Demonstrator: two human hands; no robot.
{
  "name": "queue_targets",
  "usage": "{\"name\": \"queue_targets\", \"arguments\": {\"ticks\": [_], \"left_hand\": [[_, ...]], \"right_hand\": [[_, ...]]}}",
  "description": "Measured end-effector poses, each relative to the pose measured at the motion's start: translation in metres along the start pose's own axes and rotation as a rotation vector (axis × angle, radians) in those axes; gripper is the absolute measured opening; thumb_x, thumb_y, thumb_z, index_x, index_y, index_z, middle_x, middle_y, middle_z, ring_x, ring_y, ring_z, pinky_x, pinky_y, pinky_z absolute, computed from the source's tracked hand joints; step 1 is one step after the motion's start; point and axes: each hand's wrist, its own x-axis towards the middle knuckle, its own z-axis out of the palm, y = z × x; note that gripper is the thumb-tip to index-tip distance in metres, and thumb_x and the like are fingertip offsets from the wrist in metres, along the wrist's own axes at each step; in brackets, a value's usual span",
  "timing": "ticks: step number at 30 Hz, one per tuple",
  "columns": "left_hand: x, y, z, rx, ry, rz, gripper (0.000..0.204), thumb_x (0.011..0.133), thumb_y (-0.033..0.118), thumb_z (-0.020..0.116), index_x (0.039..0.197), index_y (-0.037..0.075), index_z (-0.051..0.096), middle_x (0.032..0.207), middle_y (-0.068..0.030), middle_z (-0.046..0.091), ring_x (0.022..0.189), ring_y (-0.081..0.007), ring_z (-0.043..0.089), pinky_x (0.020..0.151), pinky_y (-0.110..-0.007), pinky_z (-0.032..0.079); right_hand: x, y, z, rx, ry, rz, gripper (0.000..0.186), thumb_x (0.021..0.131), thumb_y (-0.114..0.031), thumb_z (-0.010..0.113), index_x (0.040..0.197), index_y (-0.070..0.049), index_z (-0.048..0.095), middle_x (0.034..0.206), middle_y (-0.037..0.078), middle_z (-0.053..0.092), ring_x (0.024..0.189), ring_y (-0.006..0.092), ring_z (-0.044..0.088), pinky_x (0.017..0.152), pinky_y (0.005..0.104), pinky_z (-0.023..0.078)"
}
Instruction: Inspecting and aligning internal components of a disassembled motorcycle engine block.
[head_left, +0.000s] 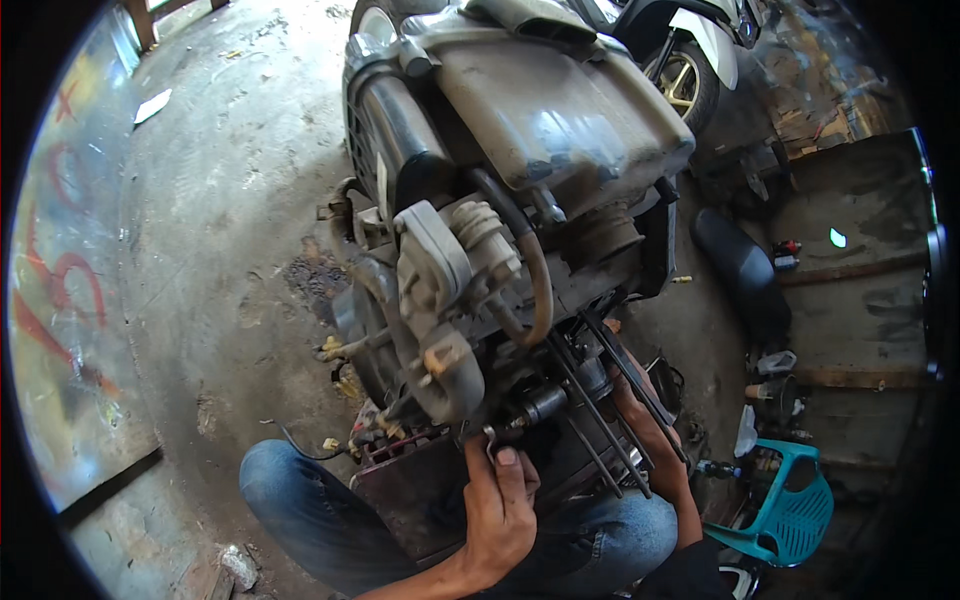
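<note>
A scooter engine with a dusty grey airbox (pixel 540 90) stands in front of me, its throttle body (pixel 435 260) towards the left. Several long dark studs (pixel 590 430) stick out of its lower right side. Below the engine, my left hand (pixel 498 510) pinches a small curved metal piece (pixel 490 438) between thumb and fingers. A dark cylindrical part (pixel 543 402) lies just beyond those fingertips. My right hand (pixel 637 412) reaches in behind the studs, close to a round metal part (pixel 594 374) between them. The studs and engine hide most of its fingers.
Under the engine is a dark red crate (pixel 385 480), between my knees. A teal plastic chair (pixel 785 505) and a black scooter seat (pixel 740 270) are at the right. Parked scooter wheel (pixel 683 85) stands behind. A painted metal sheet (pixel 75 270) lines the left.
</note>
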Motion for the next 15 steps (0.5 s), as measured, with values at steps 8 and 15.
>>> {"name": "queue_targets", "arguments": {"ticks": [8, 15], "left_hand": [[-0.007, 0.006, -0.009, 0.211, -0.135, 0.008, 0.067, 0.107, 0.033, 0.044, 0.151, -0.008, 0.014, 0.077, -0.0154, 0.059, 0.065, -0.0228, 0.058, 0.061, -0.035, 0.049], [-0.013, 0.010, -0.015, 0.276, -0.221, -0.103, 0.067, 0.107, 0.030, 0.043, 0.149, -0.012, 0.012, 0.076, -0.0131, 0.056, 0.062, -0.0208, 0.053, 0.057, -0.034, 0.046]], "right_hand": [[-0.001, 0.003, -0.007, -0.035, 0.045, 0.112, 0.039, 0.105, -0.019, 0.050, 0.137, 0.003, 0.048, 0.116, 0.014, 0.060, 0.110, 0.0223, 0.053, 0.099, 0.0335, 0.040], [-0.008, 0.006, -0.007, -0.126, 0.054, 0.172, 0.038, 0.104, -0.014, 0.050, 0.139, 0.001, 0.047, 0.121, 0.013, 0.059, 0.114, 0.0230, 0.053, 0.101, 0.0315, 0.039]]}}
